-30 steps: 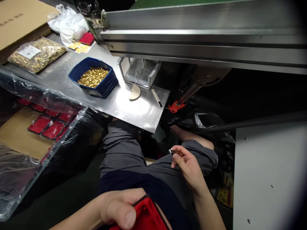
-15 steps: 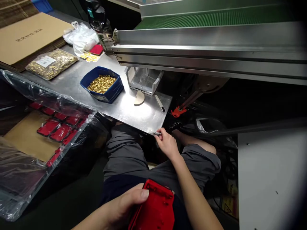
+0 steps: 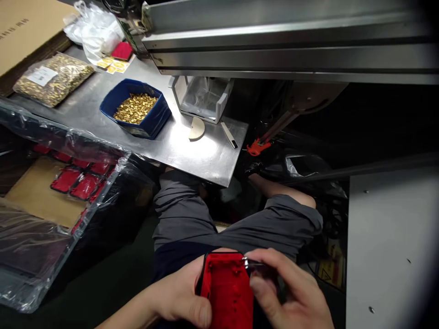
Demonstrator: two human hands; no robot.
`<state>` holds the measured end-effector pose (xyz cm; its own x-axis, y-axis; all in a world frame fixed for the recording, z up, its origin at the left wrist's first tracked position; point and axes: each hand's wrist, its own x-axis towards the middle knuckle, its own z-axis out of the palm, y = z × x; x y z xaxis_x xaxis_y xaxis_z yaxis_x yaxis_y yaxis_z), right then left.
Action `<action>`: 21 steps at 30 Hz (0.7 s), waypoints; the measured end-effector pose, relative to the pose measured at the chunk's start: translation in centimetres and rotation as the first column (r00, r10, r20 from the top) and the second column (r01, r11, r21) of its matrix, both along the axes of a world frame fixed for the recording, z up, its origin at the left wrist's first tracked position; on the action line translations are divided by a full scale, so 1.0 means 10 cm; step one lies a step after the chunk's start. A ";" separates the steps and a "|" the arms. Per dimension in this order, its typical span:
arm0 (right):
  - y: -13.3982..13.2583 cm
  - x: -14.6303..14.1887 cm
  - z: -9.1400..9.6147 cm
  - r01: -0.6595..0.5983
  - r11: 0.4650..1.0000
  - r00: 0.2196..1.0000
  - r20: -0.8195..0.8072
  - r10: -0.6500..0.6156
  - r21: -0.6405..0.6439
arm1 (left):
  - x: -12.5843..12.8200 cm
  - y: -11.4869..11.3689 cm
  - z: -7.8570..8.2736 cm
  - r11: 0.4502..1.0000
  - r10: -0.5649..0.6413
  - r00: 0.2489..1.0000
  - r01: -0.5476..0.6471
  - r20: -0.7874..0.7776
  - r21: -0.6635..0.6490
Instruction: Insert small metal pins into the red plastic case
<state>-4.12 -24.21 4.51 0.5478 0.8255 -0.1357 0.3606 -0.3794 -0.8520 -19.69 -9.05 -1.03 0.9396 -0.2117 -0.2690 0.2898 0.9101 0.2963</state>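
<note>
My left hand (image 3: pixel 185 292) grips a red plastic tray-shaped part (image 3: pixel 229 292) with a black outer edge, its hollow inner side facing up. Small raised posts show along its inside. In my right hand (image 3: pixel 291 292), pinched between thumb and fingers, is a small silver tool that looks like nail clippers (image 3: pixel 252 263). Its tip meets the upper right corner of the red part; whether it bites on anything is too small to tell. The lower end of the part runs out of view.
On the metal table (image 3: pixel 137 148) stand a blue bin (image 3: pixel 156 121) of brass-coloured pieces, a bag of similar pieces (image 3: pixel 55 77), a clear tray (image 3: pixel 202 98), a half-round piece (image 3: pixel 196 129) and a white-handled knife (image 3: pixel 228 135). A plastic-lined crate (image 3: pixel 99 214) at left holds red parts.
My right hand has come back from the table edge with the clippers to the red part's corner. The red part is turned more upright, and the view has tilted down.
</note>
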 end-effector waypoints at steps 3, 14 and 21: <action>0.01 -0.16 -0.03 -0.128 0.989 0.981 0.154 0.116 0.070 | 0.05 0.00 0.03 1.000 0.024 0.999 -0.025 -0.026 -0.013; 0.10 -0.29 -0.08 -0.162 0.986 0.936 0.324 0.139 0.044 | -0.07 -0.10 -0.07 1.000 0.003 0.987 -0.006 -0.162 -0.018; 0.14 -0.36 -0.13 -0.136 0.990 0.946 0.300 0.121 0.031 | -0.01 -0.10 -0.04 0.998 0.065 0.983 -0.065 -0.171 0.003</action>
<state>-7.74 -22.77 3.22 0.4456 0.8932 0.0606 0.6430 -0.2722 -0.7159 -19.81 -10.06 -1.45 0.8916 -0.1525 -0.4264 0.2761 0.9294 0.2449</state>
